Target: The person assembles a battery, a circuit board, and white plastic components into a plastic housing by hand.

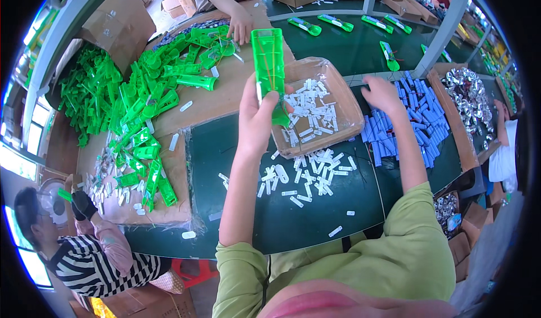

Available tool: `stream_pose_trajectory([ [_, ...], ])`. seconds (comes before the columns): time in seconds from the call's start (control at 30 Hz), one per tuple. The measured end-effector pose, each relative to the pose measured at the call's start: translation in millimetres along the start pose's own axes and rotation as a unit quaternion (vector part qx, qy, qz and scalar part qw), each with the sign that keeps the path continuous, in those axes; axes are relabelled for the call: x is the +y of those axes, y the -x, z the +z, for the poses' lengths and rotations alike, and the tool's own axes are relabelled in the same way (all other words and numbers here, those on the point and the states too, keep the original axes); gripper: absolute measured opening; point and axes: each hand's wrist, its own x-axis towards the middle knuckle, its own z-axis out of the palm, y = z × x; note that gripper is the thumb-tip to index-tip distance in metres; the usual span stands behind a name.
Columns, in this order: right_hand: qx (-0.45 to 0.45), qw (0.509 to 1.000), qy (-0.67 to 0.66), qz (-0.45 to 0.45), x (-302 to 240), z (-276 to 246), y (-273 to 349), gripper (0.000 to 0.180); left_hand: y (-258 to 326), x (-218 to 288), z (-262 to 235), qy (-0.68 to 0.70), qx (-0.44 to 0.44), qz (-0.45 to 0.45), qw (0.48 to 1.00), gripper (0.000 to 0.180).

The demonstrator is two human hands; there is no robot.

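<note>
My left hand (259, 106) is closed round a long green plastic flashlight housing (268, 53), held upright above the table, its hollow inside showing thin wires. My right hand (380, 94) reaches out at the left edge of a pile of blue cylindrical batteries (414, 123) with thin wires. Its fingers look slightly apart, and I see nothing held in them. Between my arms stands a cardboard tray (348, 101) lined with clear plastic and filled with small white strips. More white strips (321, 174) lie loose on the green table in front of it.
Green housings (146, 92) are heaped at the left on cardboard. Across the table another person's hand (241, 26) touches that heap. Assembled green pieces (335, 22) lie at the far side beyond a metal post (445, 30). Shiny reflector cups (468, 101) fill a box at right.
</note>
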Motion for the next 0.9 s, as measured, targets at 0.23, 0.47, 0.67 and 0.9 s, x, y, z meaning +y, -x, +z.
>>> stream_pose_trajectory([
  [0.23,-0.023,0.996,0.075,-0.053,16,42,17,0.021,-1,-1,-8,0.026,-0.026,-0.003,0.999,0.034],
  [0.47,-0.065,0.981,0.171,-0.057,27,61,-5,0.016,0,8,-10,0.063,-0.028,0.002,0.998,0.037],
  [0.67,-0.092,0.989,0.108,-0.032,13,51,1,0.017,0,9,-14,0.076,-0.027,0.009,0.997,0.036],
  [0.9,-0.098,0.988,0.092,-0.073,19,40,4,0.025,1,9,-13,0.067,-0.032,0.017,0.997,0.036],
])
